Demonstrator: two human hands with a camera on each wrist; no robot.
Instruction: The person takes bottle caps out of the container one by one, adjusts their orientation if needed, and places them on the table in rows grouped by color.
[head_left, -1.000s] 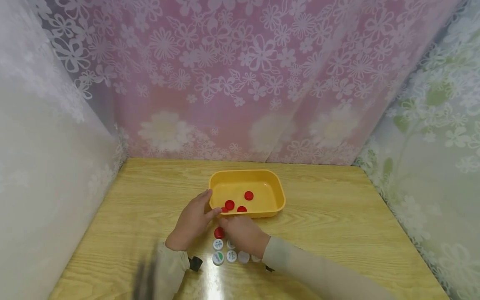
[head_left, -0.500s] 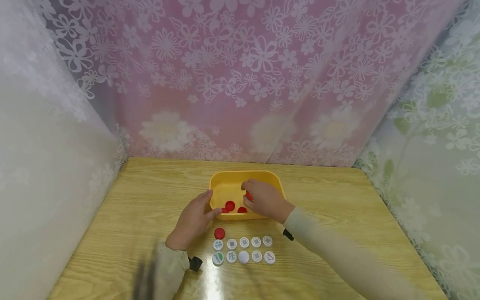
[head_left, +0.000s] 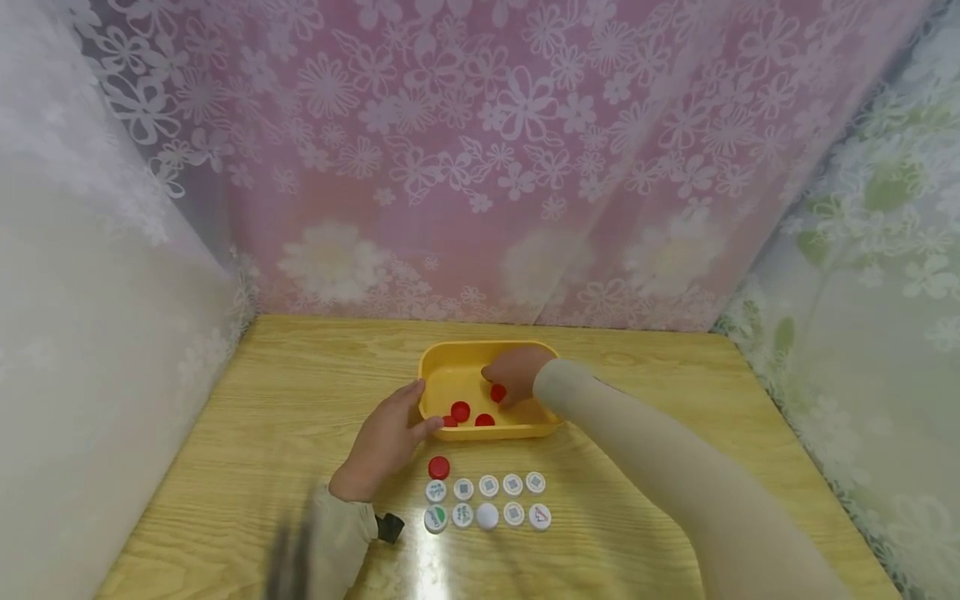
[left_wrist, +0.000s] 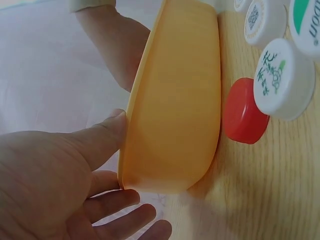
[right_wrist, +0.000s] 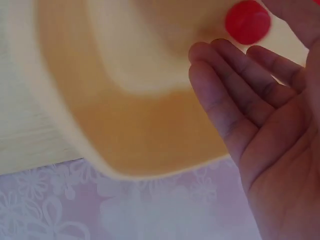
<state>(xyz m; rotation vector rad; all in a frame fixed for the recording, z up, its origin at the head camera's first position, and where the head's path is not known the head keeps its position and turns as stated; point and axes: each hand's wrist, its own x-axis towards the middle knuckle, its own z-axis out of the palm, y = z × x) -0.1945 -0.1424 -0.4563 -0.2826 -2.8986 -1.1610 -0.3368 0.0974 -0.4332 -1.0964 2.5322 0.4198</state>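
At the near left corner of a yellow plastic tub, my left hand holds the rim, thumb on the front edge and fingers along the side. In the left wrist view the thumb lies against the rim. My right hand reaches inside the tub. Its fingers are extended, and a red bottle cap lies between fingertips and thumb without being pinched. Several more red caps lie along the tub's near wall, among them one red cap.
In front of the tub, two rows of white bottle caps stand on the wooden table. A single red cap sits just beyond the left end of the rows. A floral curtain hangs behind the table.
My right hand has gone from the table before the tub, by the lone red cap, up into the tub, stretching over a red cap there. My left hand has stayed at the rim.
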